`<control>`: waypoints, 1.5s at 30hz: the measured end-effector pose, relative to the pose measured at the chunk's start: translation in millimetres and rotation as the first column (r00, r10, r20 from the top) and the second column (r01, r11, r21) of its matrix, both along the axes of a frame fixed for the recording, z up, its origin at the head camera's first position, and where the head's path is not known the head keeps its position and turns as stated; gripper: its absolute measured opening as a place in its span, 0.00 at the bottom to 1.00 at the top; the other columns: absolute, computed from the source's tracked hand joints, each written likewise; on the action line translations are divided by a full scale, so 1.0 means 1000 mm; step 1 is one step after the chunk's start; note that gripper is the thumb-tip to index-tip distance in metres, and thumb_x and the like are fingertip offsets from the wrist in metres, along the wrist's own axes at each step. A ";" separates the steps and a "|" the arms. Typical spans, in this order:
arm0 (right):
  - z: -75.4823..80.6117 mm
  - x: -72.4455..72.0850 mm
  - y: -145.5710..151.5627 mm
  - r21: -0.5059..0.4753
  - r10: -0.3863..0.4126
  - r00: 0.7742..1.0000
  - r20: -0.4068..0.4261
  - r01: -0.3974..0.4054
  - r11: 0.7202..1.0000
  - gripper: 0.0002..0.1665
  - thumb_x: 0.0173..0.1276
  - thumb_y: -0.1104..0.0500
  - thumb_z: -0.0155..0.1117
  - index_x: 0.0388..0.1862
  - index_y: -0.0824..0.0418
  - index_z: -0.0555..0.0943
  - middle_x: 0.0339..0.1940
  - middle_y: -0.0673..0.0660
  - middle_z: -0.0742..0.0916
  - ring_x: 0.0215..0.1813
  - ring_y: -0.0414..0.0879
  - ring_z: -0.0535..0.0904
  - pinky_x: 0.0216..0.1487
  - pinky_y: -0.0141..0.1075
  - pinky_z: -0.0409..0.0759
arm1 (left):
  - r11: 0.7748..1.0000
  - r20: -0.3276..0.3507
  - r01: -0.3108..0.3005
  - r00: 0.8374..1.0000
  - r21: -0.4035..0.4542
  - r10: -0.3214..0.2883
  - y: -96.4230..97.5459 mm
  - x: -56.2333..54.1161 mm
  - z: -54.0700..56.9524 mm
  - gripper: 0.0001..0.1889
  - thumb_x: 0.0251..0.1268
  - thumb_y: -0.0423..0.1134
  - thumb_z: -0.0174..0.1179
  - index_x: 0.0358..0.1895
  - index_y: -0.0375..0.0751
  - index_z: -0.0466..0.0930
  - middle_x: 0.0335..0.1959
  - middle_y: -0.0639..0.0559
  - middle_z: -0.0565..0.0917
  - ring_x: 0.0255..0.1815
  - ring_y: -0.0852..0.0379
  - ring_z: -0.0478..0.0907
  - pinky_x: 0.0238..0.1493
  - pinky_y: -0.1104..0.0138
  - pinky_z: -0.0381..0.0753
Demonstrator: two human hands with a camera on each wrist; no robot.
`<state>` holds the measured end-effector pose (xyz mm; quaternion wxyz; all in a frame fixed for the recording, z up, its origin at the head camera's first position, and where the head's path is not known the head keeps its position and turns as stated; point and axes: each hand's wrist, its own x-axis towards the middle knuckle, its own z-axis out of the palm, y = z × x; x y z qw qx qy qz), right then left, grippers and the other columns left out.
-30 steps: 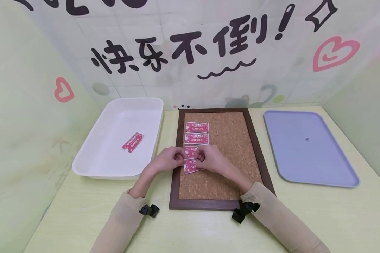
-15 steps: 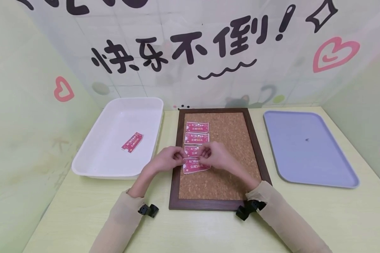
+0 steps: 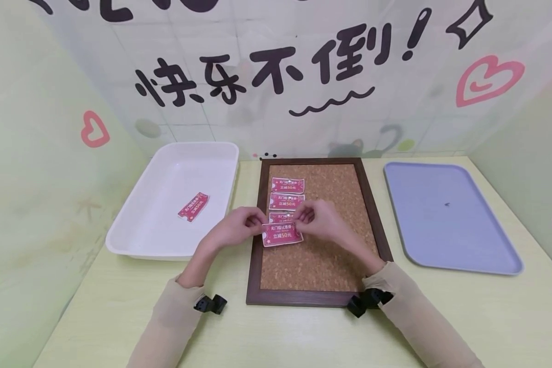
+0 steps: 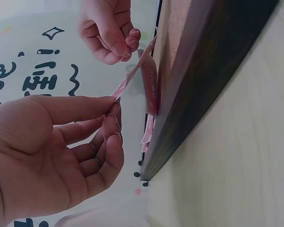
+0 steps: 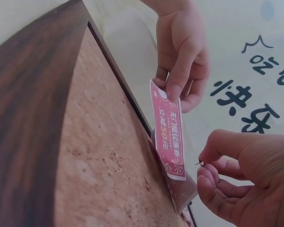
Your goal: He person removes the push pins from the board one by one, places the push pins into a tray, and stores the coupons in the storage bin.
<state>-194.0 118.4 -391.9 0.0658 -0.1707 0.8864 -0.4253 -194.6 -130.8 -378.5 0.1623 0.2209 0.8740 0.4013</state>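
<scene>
While my left hand pinches one end of a pink ticket, my right hand is just beside the other end, and its finger and thumb squeeze a tiny pin. The ticket lies to the left of my right hand. Its long side runs from one hand toward the other, a bit tilted. My left hand is nearer, because it touches the paper; the pin is a little way off it.

The ticket is over the cork board, near the left edge, and it hides part of the third ticket. My left end is lifted up. I can't tell if the far end touches the cork.

The board has a brown frame and lies on the pale table. On my left, a white tub has one slanted loose ticket in it. A purple tray is well apart on my right. Behind is a wall with big black letters.
</scene>
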 end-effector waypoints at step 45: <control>0.017 0.001 0.136 -0.094 -0.300 0.912 -0.281 0.285 0.954 0.11 0.71 0.61 0.64 0.43 0.69 0.85 0.35 0.64 0.89 0.30 0.31 0.81 0.32 0.23 0.77 | 0.940 -0.070 -0.294 0.948 0.172 0.310 -0.094 -0.001 0.031 0.12 0.73 0.40 0.62 0.50 0.34 0.80 0.37 0.40 0.81 0.30 0.53 0.73 0.28 0.67 0.72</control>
